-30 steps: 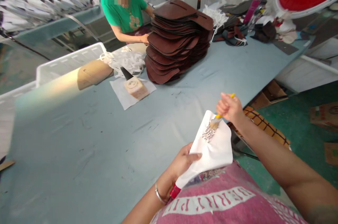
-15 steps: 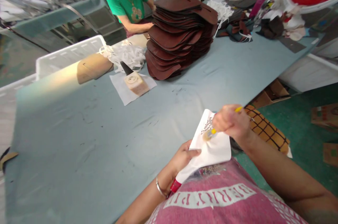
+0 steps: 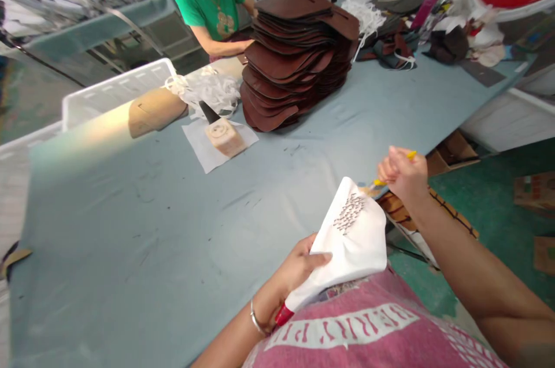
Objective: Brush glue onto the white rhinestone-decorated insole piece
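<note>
My left hand (image 3: 301,267) grips a white shoe-upper piece (image 3: 351,241) with a patch of small perforations, holding it up against my chest at the table's near edge. A red edge (image 3: 282,315) shows at the piece's lower end by my wrist. My right hand (image 3: 401,174) is closed on a yellow-handled brush (image 3: 390,173), whose bristles sit just off the piece's top right edge.
A tall stack of brown leather pieces (image 3: 297,59) stands mid-table on the blue-grey table (image 3: 130,229). A glue block on white paper (image 3: 221,137), white strips (image 3: 208,93) and a tan piece (image 3: 154,114) lie at left. A person in green (image 3: 208,7) works across. White bins (image 3: 115,90) flank the table.
My right hand brushed down across the perforated patch, then lifted up and right off the piece. My left hand kept its hold and tilted the piece slightly.
</note>
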A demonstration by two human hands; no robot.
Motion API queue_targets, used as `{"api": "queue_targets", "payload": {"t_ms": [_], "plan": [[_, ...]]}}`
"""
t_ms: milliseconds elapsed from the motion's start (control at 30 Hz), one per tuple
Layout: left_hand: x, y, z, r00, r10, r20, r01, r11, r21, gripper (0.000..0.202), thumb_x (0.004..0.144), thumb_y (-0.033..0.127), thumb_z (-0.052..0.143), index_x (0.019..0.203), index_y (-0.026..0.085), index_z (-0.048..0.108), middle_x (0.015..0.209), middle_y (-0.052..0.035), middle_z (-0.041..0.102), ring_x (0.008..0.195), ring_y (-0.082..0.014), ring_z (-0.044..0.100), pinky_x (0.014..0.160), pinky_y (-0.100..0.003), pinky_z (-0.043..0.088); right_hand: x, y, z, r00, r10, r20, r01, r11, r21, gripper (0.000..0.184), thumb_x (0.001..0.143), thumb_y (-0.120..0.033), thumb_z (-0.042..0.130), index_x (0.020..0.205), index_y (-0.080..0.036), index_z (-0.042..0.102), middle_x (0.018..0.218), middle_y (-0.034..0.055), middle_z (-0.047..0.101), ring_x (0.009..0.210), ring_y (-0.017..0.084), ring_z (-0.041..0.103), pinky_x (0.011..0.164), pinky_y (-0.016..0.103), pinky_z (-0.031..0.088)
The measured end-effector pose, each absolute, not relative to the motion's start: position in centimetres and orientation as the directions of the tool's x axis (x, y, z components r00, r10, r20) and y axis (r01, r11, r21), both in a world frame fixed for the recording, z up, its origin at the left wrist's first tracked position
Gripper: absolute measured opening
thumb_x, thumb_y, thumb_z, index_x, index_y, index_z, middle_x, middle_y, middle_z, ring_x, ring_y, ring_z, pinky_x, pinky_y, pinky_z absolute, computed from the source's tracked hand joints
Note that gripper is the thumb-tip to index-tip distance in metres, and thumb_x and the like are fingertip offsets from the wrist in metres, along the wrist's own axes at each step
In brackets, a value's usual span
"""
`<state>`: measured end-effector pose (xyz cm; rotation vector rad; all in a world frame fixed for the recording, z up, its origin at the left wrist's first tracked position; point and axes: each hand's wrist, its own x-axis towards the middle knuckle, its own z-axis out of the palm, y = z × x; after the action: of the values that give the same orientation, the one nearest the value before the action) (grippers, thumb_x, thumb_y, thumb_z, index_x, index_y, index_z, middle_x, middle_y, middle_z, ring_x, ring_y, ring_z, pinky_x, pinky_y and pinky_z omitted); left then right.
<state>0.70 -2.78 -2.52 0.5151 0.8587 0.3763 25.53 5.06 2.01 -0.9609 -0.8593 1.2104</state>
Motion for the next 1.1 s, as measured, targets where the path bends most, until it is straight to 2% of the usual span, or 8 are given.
{"api": "queue_targets", "payload": {"t_ms": [133, 267, 433, 567, 733, 900, 1000, 1100], "plan": [[0.8, -2.7, -2.5, 0.589, 0.51, -0.627, -0.112, 0.819, 0.562, 0.055, 0.061, 0.031, 0.086, 0.109, 0.011, 0.071, 0.086, -0.006, 0.074, 0.067, -0.0158, 0.063, 0.063, -0.024, 0.048, 24.8, 4.6, 2.2, -0.17, 0.985, -0.004, -0.402, -0.074, -0.913, 0.056, 0.088, -0.052, 0.07, 0.054, -0.023, 0.037, 0.043, -0.0074, 0.033, 0.037, 0.009, 0.029, 0.04, 0.026, 0.024], [0.9, -2.6, -2.3, 0.608, 0.486, -0.628, -0.098, 0.83, 0.548, 0.056, 0.061, 0.032, 0.086, 0.112, 0.011, 0.071, 0.092, -0.0077, 0.075, 0.071, -0.0171, 0.065, 0.064, -0.024, 0.05, 25.1, 5.0, 2.2, 0.115, 0.992, -0.059, -0.343, -0.016, -0.939, 0.059, 0.089, -0.047, 0.071, 0.052, -0.023, 0.032, 0.04, -0.0105, 0.022, 0.035, 0.006, 0.017, 0.039, 0.026, 0.016], [0.9, -2.6, -2.5, 0.599, 0.504, -0.622, -0.138, 0.83, 0.54, 0.054, 0.06, 0.03, 0.086, 0.11, 0.013, 0.073, 0.09, -0.0055, 0.075, 0.07, -0.0168, 0.064, 0.067, -0.025, 0.05, 24.3, 4.6, 2.2, -0.179, 0.983, -0.038, -0.441, -0.115, -0.89, 0.053, 0.087, -0.046, 0.074, 0.055, -0.023, 0.039, 0.045, -0.0067, 0.033, 0.038, 0.01, 0.032, 0.042, 0.028, 0.024], [0.8, -2.7, -2.7, 0.629, 0.485, -0.608, -0.126, 0.835, 0.535, 0.055, 0.062, 0.031, 0.086, 0.112, 0.013, 0.073, 0.097, -0.0076, 0.076, 0.071, -0.0177, 0.065, 0.066, -0.026, 0.05, 24.3, 5.0, 2.1, 0.087, 0.994, -0.071, -0.408, -0.029, -0.912, 0.055, 0.09, -0.041, 0.071, 0.053, -0.023, 0.034, 0.041, -0.0096, 0.022, 0.035, 0.007, 0.019, 0.04, 0.027, 0.014], [0.9, -2.7, -2.2, 0.601, 0.504, -0.62, -0.146, 0.833, 0.534, 0.053, 0.061, 0.031, 0.086, 0.11, 0.013, 0.073, 0.094, -0.0069, 0.076, 0.072, -0.0182, 0.065, 0.067, -0.026, 0.05, 23.4, 5.0, 3.0, -0.163, 0.985, -0.056, -0.434, -0.122, -0.893, 0.056, 0.085, -0.05, 0.074, 0.053, -0.024, 0.036, 0.042, -0.0072, 0.029, 0.036, 0.009, 0.027, 0.039, 0.029, 0.021], [0.7, -2.8, -2.1, 0.611, 0.489, -0.622, -0.134, 0.839, 0.527, 0.055, 0.061, 0.03, 0.086, 0.112, 0.013, 0.072, 0.096, -0.0073, 0.076, 0.075, -0.0189, 0.066, 0.069, -0.026, 0.05, 24.4, 5.3, 3.8, 0.122, 0.992, -0.012, -0.309, 0.026, -0.951, 0.057, 0.086, -0.05, 0.074, 0.052, -0.024, 0.037, 0.04, -0.0093, 0.023, 0.035, 0.007, 0.017, 0.037, 0.027, 0.015], [0.8, -2.9, -2.4, 0.599, 0.501, -0.624, -0.151, 0.836, 0.527, 0.054, 0.061, 0.031, 0.086, 0.11, 0.012, 0.072, 0.092, -0.007, 0.076, 0.074, -0.019, 0.066, 0.069, -0.026, 0.05, 23.9, 4.3, 3.1, -0.039, 0.999, 0.001, -0.328, -0.011, -0.945, 0.055, 0.086, -0.051, 0.074, 0.053, -0.023, 0.039, 0.044, -0.0065, 0.032, 0.039, 0.009, 0.029, 0.042, 0.028, 0.026], [1.1, -3.0, -2.7, 0.603, 0.478, -0.639, -0.137, 0.851, 0.508, 0.054, 0.059, 0.03, 0.085, 0.108, 0.012, 0.073, 0.09, -0.007, 0.075, 0.071, -0.0188, 0.065, 0.068, -0.026, 0.05, 23.4, 3.9, 1.7, -0.082, 0.994, -0.078, -0.376, -0.103, -0.921, 0.056, 0.087, -0.051, 0.073, 0.055, -0.024, 0.035, 0.043, -0.0087, 0.027, 0.036, 0.008, 0.024, 0.04, 0.027, 0.02]]}}
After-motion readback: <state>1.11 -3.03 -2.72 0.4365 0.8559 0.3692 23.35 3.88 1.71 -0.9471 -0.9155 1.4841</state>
